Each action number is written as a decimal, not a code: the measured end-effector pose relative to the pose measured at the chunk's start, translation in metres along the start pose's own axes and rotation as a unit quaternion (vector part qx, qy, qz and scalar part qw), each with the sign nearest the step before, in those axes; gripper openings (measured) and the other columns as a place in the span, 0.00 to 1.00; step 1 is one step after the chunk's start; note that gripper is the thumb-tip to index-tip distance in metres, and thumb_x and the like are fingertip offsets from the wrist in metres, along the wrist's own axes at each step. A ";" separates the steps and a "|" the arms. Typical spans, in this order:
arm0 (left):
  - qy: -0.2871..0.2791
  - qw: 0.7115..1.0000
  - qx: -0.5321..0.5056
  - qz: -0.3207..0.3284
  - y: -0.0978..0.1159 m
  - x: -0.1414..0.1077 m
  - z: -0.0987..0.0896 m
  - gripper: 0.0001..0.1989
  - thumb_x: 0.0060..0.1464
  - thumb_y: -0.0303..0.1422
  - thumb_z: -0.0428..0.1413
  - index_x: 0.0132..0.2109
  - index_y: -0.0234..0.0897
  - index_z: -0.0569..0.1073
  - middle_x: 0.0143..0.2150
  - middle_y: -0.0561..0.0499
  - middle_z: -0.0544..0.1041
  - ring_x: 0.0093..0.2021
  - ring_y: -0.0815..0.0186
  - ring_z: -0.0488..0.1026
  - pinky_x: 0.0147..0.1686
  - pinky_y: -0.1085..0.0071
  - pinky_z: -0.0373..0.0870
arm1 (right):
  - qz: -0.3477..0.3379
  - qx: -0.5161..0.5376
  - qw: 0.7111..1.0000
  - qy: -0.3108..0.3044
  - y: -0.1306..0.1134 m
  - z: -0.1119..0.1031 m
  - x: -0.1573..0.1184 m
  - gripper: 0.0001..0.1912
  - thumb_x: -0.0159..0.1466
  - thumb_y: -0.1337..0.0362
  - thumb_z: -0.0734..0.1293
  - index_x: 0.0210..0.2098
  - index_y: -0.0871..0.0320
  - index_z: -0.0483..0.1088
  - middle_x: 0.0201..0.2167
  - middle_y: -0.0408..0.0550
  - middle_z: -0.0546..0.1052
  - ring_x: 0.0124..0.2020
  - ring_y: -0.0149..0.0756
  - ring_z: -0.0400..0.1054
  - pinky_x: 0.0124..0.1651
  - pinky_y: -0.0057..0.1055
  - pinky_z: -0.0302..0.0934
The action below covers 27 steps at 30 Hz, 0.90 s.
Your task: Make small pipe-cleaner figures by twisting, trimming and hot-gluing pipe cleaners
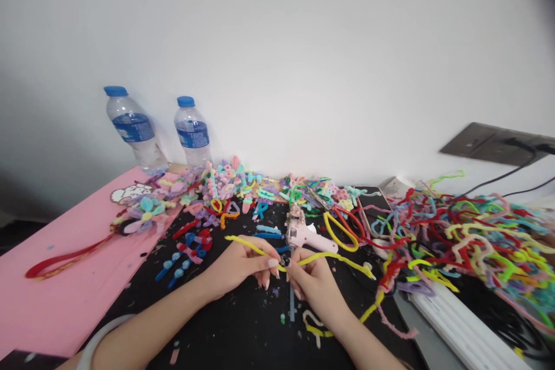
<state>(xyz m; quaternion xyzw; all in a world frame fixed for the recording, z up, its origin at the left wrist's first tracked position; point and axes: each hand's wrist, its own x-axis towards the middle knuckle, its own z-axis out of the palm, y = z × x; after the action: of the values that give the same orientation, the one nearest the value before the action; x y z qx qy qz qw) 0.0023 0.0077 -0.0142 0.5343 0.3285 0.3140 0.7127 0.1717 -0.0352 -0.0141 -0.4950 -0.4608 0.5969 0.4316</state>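
My left hand (234,267) and my right hand (318,284) meet above the black mat, fingers pinched close together. Between them they grip a yellow pipe cleaner (338,257), whose ends stick out past both hands. A small shiny dark piece (285,261) sits at the fingertips; its kind is unclear. Just behind my right hand lies a pale pink hot glue gun (312,238). Below my fingers, a translucent glue stick (292,303) rests on the mat. Beside my right wrist is a bent yellow and cream pipe cleaner piece (318,330).
Two water bottles (137,153) (195,153) stand by the wall. Finished-looking pipe cleaner shapes (223,182) pile along the back. A tangle of loose pipe cleaners (468,237) covers the right, near a white power strip (459,326). Pink sheet (56,300) lies left; scissors (321,199) and a phone (370,199) lie behind.
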 end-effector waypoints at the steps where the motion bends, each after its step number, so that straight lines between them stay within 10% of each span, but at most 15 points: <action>1: -0.001 1.000 -0.001 -0.003 0.001 0.000 0.001 0.11 0.47 0.36 0.60 0.30 0.30 0.73 0.23 0.50 0.76 0.17 0.71 0.70 0.19 0.77 0.65 | 0.003 0.002 1.000 -0.007 0.000 0.001 -0.001 0.18 0.55 0.53 0.68 0.20 0.57 0.59 0.09 0.33 0.59 0.10 0.21 0.47 0.14 0.21 0.39; 17: 0.055 0.998 -0.023 0.003 0.003 0.002 0.004 0.18 0.53 0.46 0.52 0.27 0.36 0.59 0.17 0.59 0.67 0.14 0.74 0.64 0.16 0.79 0.58 | -0.017 -0.037 0.998 -0.055 0.001 -0.001 -0.005 0.17 0.60 0.51 0.61 0.22 0.57 0.60 0.13 0.36 0.61 0.13 0.23 0.48 0.17 0.23 0.40; 27: -0.113 0.984 0.093 -0.101 -0.001 -0.006 -0.003 0.16 0.49 0.40 0.57 0.24 0.36 0.62 0.13 0.60 0.65 0.10 0.77 0.58 0.10 0.82 0.54 | -0.072 -0.013 0.997 -0.005 0.000 -0.006 -0.003 0.12 0.59 0.57 0.65 0.25 0.57 0.62 0.12 0.34 0.61 0.11 0.22 0.50 0.15 0.22 0.43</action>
<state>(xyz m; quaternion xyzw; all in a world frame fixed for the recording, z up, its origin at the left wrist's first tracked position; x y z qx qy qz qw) -0.0035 0.0040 -0.0153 0.5944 0.3259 0.1462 0.7205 0.1776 -0.0369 -0.0138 -0.4627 -0.5051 0.5611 0.4646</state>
